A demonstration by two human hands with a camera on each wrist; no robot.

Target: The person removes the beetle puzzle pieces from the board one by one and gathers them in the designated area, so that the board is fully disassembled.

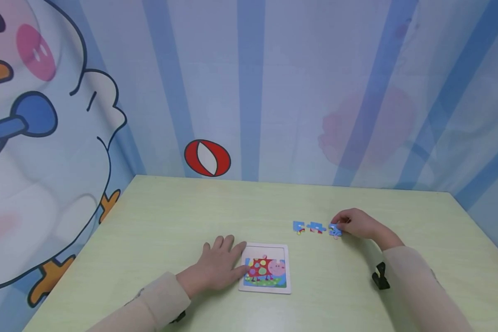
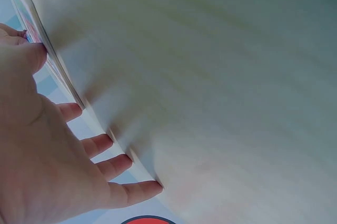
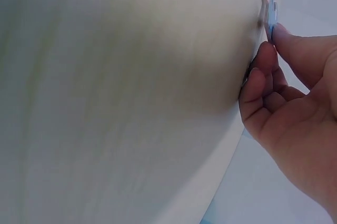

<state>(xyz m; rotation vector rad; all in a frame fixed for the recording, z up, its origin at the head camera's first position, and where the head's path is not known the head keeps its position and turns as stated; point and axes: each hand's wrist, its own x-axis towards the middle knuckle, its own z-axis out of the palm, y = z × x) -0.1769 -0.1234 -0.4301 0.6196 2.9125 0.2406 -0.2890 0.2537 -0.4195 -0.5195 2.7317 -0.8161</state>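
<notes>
A square puzzle board [image 1: 274, 251] lies on the table. Its lower part is filled with a pink-faced animal in a spotted red coat, and its upper part is bare. My left hand [image 1: 217, 267] rests at its left side with fingers spread, the thumb over the picture's edge; in the left wrist view its fingertips touch the tabletop. To the right, my right hand [image 1: 358, 224] pinches a blue jigsaw piece [image 1: 334, 229] between thumb and finger, seen edge-on in the right wrist view. Beside it lie two more jigsaw pieces, one in the middle [image 1: 316, 227] and one at the left [image 1: 298, 227].
The pale wooden table [image 1: 182, 207] reaches back to a blue-striped cloth backdrop [image 1: 282, 92] with a large cartoon bird on the left. A small black clip-like object [image 1: 381, 276] shows beside the right sleeve.
</notes>
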